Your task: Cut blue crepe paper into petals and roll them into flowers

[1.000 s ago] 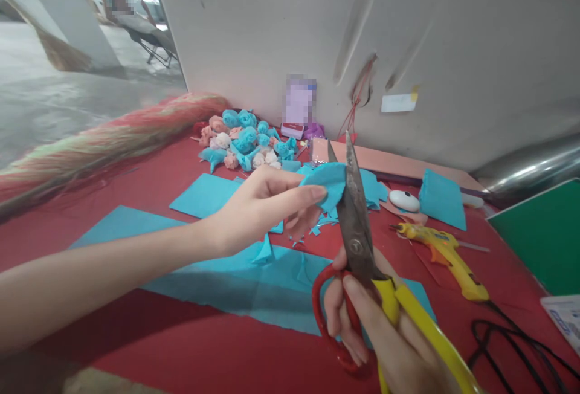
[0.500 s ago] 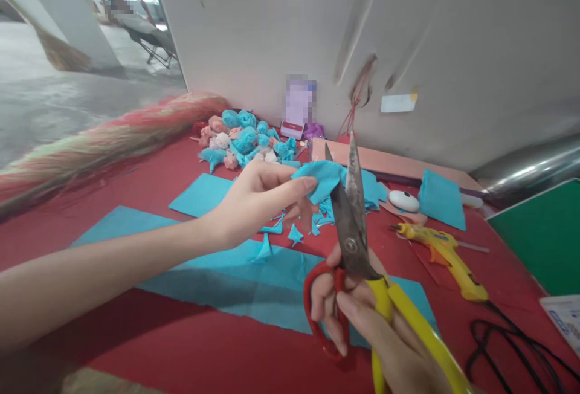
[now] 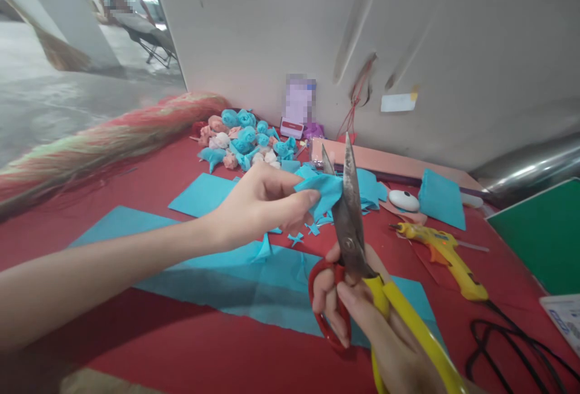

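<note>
My left hand (image 3: 272, 203) pinches a small piece of blue crepe paper (image 3: 324, 193) between thumb and fingers. The paper's right edge lies between the parted blades of a pair of scissors (image 3: 351, 213). My right hand (image 3: 362, 315) is wrapped round the scissors' handles, one loop red, the other yellow. Below the hands a long blue paper strip (image 3: 217, 288) lies flat on the red tabletop. Small blue scraps (image 3: 296, 239) are scattered under the blades.
Blue, pink and white paper flowers (image 3: 244, 137) are heaped at the back left. To the right lie a yellow glue gun (image 3: 446, 258) with a black cord (image 3: 512, 345), a white oval object (image 3: 404, 200) and folded blue paper (image 3: 444, 199). A person (image 3: 131, 16) reclines far off.
The scissors have shifted slightly and their blades have drawn closer together around the paper. The blue piece in my left hand has turned and its shape looks different.
</note>
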Available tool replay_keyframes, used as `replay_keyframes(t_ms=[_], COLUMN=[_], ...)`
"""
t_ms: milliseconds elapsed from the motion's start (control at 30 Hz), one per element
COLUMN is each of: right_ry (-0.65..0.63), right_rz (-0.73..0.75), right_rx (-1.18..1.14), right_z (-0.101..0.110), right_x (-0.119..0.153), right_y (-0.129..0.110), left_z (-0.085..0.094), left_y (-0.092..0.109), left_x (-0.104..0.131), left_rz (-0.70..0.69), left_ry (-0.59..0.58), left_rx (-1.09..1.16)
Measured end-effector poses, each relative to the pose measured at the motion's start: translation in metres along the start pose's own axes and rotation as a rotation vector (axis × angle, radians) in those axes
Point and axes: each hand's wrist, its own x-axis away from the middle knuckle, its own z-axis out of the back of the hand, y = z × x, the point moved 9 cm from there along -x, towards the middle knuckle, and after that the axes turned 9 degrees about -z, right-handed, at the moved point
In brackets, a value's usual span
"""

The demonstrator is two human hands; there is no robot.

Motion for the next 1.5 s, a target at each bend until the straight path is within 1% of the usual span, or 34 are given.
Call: replay_keyframes(t_ms=[33, 133, 167, 200, 233, 267, 367, 467, 600, 733, 833, 867, 1000, 1100, 1133, 1233, 1300, 1367, 1400, 1433, 1500], right_ry=[0.006, -0.071, -0.156, -0.09, -0.049, -0.065, -0.014, 0.053, 0.045, 0.088, 0.103, 0.105, 0.074, 0.058, 0.024, -0.149, -0.201, -0.208, -0.198, -0.191, -0.182], right_rz=[-0.024, -0.077, -0.088, -0.092, -0.08, -0.082, -0.102, -0.121, -0.11, -0.08, -0.035, -0.041, -0.089, -0.077, -0.081, -0.08, -0.058, -0.046, -0.046, -0.051, -0.064], right_rx=[-0.008, -0.009, -0.011, 0.003, 0.008, -0.004, -0.007, 0.022, 0.042, 0.073, 0.127, 0.14, 0.151, 0.079, 0.046, -0.036, -0.084, -0.14, -0.181, -0.227, -0.325], right_z=[0.0, -0.005, -0.013, -0.006, -0.003, -0.004, -0.001, 0.002, -0.001, 0.0, 0.002, 0.004, 0.012, 0.016, 0.015, 0.002, -0.001, 0.001, 0.003, 0.005, 0.007], right_x=[0.0, 0.0, 0.001, 0.001, 0.001, 0.001, 0.001, 0.003, 0.005, 0.007, 0.008, 0.007, -0.001, -0.011, -0.014, -0.021, -0.022, -0.021, -0.02, -0.018, -0.016], right_y=[0.001, 0.001, 0.002, 0.002, 0.002, 0.002, 0.005, 0.001, -0.006, -0.007, -0.009, -0.009, -0.007, -0.009, -0.008, -0.007, -0.009, -0.012, -0.013, -0.015, -0.017], left_z=[0.0, 0.0, 0.0, 0.0, 0.0, 0.001, 0.004, 0.007, 0.008, 0.01, 0.009, 0.01, 0.021, 0.025, 0.025, 0.019, 0.011, 0.003, -0.001, -0.006, -0.02], left_y=[0.001, 0.001, 0.001, 0.001, 0.001, 0.0, -0.002, -0.005, -0.008, -0.009, -0.011, -0.012, -0.015, -0.017, -0.016, -0.015, -0.013, -0.007, -0.001, 0.007, 0.024], left_x=[0.0, -0.001, -0.001, -0.001, -0.001, -0.001, -0.001, -0.002, -0.003, -0.005, -0.008, -0.009, -0.014, -0.015, -0.015, -0.012, -0.009, -0.008, -0.007, -0.005, 0.003], left_rz=[-0.002, 0.003, 0.004, 0.005, 0.004, 0.006, 0.016, 0.022, 0.029, 0.028, 0.016, 0.006, -0.031, -0.045, -0.052, -0.058, -0.064, -0.131, -0.2, -0.298, -0.553], left_ry=[-0.003, -0.009, -0.013, -0.016, -0.014, -0.011, 0.013, 0.027, 0.017, 0.015, -0.034, -0.043, -0.02, -0.046, -0.058, -0.105, -0.151, -0.203, -0.228, -0.253, -0.313], left_rx=[-0.017, -0.053, -0.057, -0.06, -0.059, -0.057, -0.053, -0.053, -0.073, -0.072, -0.031, -0.008, 0.067, -0.029, -0.08, -0.169, -0.194, -0.283, -0.364, -0.468, -0.743])
